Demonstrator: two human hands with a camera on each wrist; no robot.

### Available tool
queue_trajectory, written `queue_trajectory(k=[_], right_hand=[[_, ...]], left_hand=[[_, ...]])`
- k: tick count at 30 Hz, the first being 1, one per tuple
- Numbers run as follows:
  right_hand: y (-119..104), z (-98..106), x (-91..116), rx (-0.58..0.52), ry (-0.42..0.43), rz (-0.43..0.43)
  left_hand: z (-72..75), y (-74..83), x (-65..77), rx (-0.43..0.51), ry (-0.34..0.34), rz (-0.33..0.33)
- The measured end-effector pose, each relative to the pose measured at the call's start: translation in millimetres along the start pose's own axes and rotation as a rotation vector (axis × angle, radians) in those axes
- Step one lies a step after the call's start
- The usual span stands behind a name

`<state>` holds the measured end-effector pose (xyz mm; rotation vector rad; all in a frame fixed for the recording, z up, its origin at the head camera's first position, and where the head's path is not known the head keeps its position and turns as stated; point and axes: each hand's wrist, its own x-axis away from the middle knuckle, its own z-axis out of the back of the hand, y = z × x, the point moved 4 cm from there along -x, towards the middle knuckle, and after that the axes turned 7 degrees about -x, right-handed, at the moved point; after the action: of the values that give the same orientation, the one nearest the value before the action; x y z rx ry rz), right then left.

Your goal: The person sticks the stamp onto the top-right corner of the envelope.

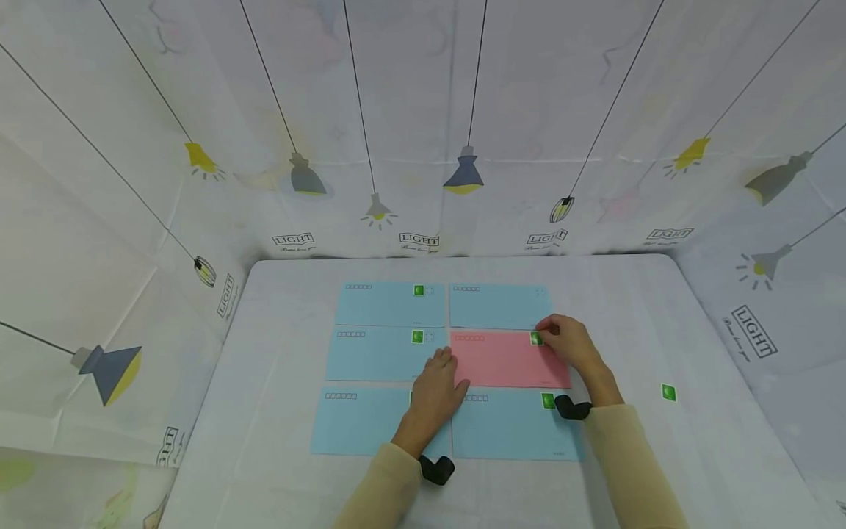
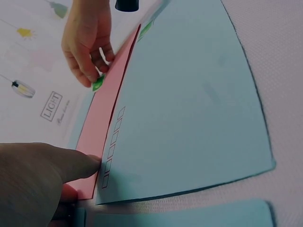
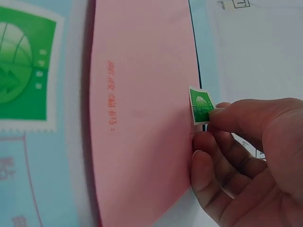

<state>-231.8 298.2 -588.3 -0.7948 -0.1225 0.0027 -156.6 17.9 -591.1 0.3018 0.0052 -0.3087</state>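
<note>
A pink envelope lies in the middle row of the right column, among several blue envelopes. At its upper right corner my right hand pinches a green postage stamp between thumb and finger. In the right wrist view the stamp stands slightly tilted at the envelope's edge. My left hand rests with extended fingers across the left end of the pink envelope and the neighbouring blue envelopes. The left wrist view shows its thumb touching the edge where pink envelope and lower blue envelope meet.
One loose green stamp lies on the white table to the right. Stamps sit on other blue envelopes, such as the top left one. The top right blue envelope shows no stamp. A lamp-printed cloth wall stands behind the table.
</note>
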Motion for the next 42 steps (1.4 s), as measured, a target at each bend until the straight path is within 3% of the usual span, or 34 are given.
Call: queue_trajectory(k=[42], right_hand=[[6.8,-6.0,1.7,0.057,-0.003,-0.048]], left_hand=[[0.5,-1.1,0.0,0.028,-0.013,0.006]])
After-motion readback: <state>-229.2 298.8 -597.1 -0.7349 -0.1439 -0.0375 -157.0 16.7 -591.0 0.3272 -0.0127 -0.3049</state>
